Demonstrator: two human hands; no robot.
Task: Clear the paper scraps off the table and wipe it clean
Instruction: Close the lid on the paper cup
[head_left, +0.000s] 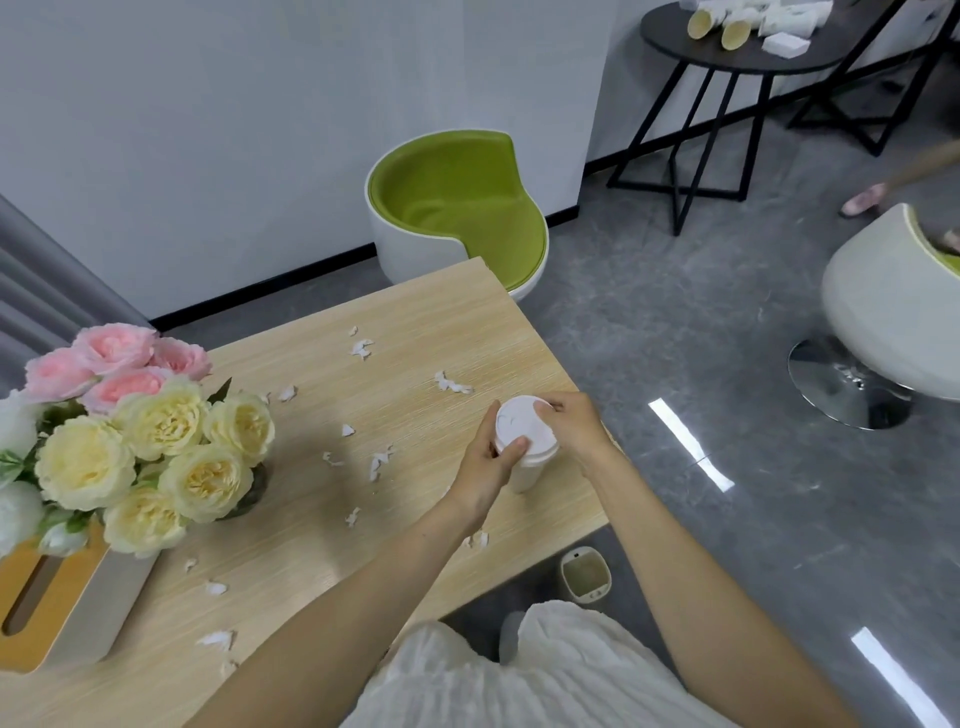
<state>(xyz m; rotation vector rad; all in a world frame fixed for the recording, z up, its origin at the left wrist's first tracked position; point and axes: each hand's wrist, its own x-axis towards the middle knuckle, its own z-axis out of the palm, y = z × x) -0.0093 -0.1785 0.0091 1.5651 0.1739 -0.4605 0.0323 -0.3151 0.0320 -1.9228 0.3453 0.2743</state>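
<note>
Both hands are clamped on one white lidded cup (522, 431). The left hand (488, 467) curls round its side with the thumb on the lid, and the right hand (576, 428) pinches the lid's far rim. The cup stands on the desk (415, 322), close to its right edge. About fourteen white paper scraps (452, 384) lie scattered over the wood from the far side to the near left, with bare patches between them. One bouquet (156, 431) of pink and cream roses stands at the left, and one tissue box (104, 603) lies just near of it. One small bin (585, 577) sits on the floor by the desk's near right corner. Open grey floor spreads to the right. One green chair (457, 208) sits beyond the far edge.
</note>
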